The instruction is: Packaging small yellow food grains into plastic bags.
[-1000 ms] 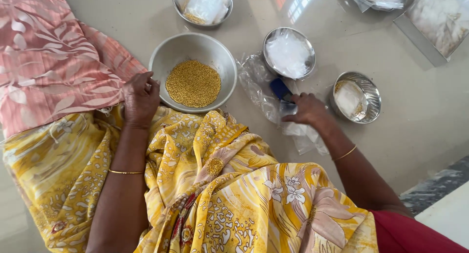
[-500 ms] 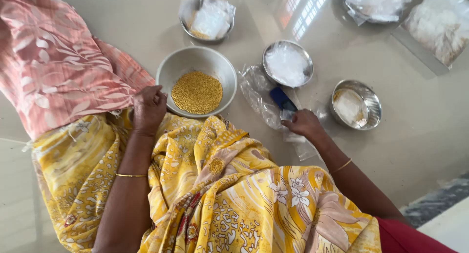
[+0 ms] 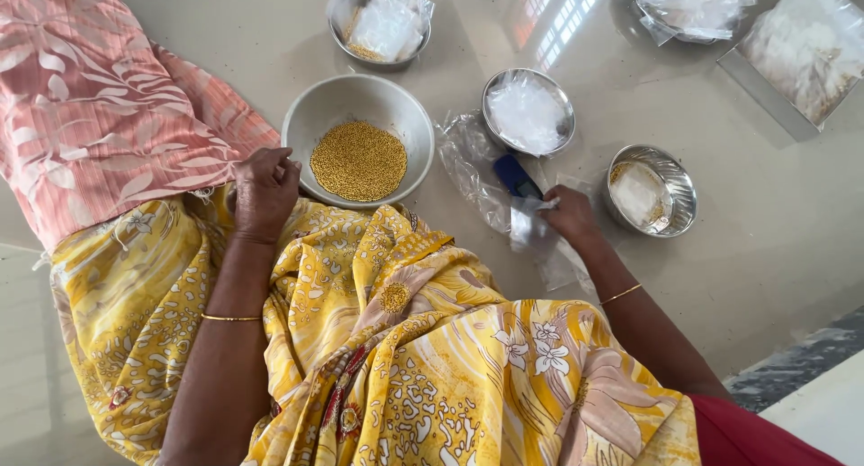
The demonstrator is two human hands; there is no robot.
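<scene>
Clear plastic bag (image 3: 490,174) flat on the pale stone floor (image 3: 774,277), just in front of the yellow flowered cloth (image 3: 432,358), its near end gathered under the right hand (image 3: 569,216), fingers closed on the crumpled film. Dark blue object (image 3: 516,175) on the bag just beyond the knuckles, touching or nearly touching the fingertips; whether gripped too, impossible to tell. Left hand (image 3: 265,189) curled in a loose fist at the near rim of the pale bowl (image 3: 310,124), resting where cloth meets bowl; anything held inside the fist hidden. Bowl half covered at the bottom with small yellow grains (image 3: 358,160), near edge pressed against the yellow cloth. Beyond the bag, touching its far edge, a small steel bowl (image 3: 490,124) with white film or powder (image 3: 526,113) inside. To the right of the right hand, near but apart, a second steel bowl (image 3: 677,180) with a whitish lump and some yellow grains. Farther off, a steel bowl (image 3: 346,43) stuffed with a clear bag, straight past the pale bowl. At the top right edge, another steel vessel (image 3: 657,21) full of crumpled plastic, and a flat clear packet of white stuff (image 3: 805,48) beside it. Pink leaf-patterned cloth (image 3: 99,115) across the left, close beside the left hand and crowding the pale bowl on that side. Thin gold bangle on each wrist.
</scene>
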